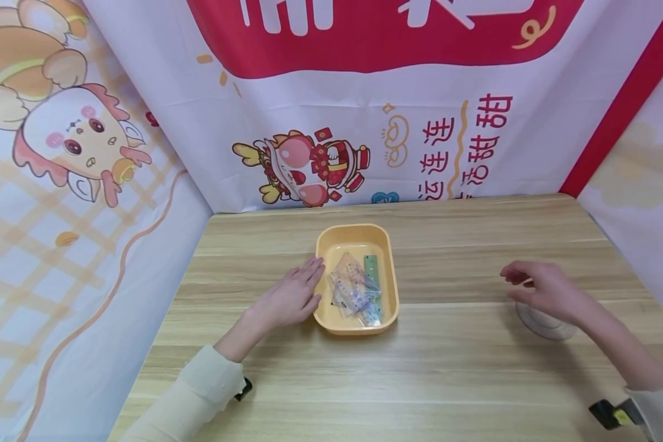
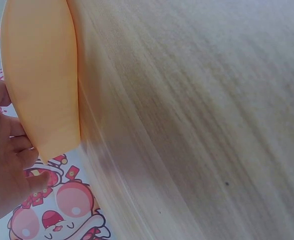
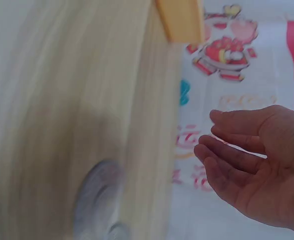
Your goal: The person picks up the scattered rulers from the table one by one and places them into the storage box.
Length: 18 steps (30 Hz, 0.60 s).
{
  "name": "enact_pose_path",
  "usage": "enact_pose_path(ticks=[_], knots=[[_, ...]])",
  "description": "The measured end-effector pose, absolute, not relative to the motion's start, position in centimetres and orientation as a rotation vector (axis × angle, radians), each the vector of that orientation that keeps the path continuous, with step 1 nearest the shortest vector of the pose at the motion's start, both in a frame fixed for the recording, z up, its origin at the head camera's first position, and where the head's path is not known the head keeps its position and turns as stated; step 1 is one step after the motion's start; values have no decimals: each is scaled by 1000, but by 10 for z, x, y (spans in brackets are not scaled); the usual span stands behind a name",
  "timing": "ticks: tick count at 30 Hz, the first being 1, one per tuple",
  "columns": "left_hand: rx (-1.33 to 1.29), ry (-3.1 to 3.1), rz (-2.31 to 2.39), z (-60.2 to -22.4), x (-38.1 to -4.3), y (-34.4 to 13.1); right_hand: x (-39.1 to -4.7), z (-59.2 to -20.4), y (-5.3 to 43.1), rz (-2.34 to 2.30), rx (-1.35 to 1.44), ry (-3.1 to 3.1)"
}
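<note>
A yellow-orange plastic tray lies on the wooden table. In it are several clear plastic packets with small printed marks, overlapping one another, and a green ruler-like strip. My left hand rests its nearly straight fingers against the tray's left wall; the left wrist view shows the fingertips along the tray's edge. Off to the right, my right hand hovers with loosely bent fingers, holding nothing. Below it lies a round, see-through disc-like object, partly hidden by the hand in the head view.
The wood-grain table meets a white cloth backdrop with red lettering and cartoon figures at its far edge. Another printed cloth hangs along the left side, and a pale one along the right.
</note>
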<state>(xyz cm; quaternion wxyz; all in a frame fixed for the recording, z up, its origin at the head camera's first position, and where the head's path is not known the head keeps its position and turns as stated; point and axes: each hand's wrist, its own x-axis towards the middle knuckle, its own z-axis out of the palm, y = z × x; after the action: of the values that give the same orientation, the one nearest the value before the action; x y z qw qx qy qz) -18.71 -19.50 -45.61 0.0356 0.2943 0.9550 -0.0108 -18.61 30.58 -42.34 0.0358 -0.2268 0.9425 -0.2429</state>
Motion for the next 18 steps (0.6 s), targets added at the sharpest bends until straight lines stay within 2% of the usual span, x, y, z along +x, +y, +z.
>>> enact_pose_path(ticks=[7,18], knots=[[888,2930,-20,-457,-187,-195,-187,-451,333,-528,-604,2879],[863,2929,-10,-456,-186,-196,-184,-478,350,-305,-688,2918]])
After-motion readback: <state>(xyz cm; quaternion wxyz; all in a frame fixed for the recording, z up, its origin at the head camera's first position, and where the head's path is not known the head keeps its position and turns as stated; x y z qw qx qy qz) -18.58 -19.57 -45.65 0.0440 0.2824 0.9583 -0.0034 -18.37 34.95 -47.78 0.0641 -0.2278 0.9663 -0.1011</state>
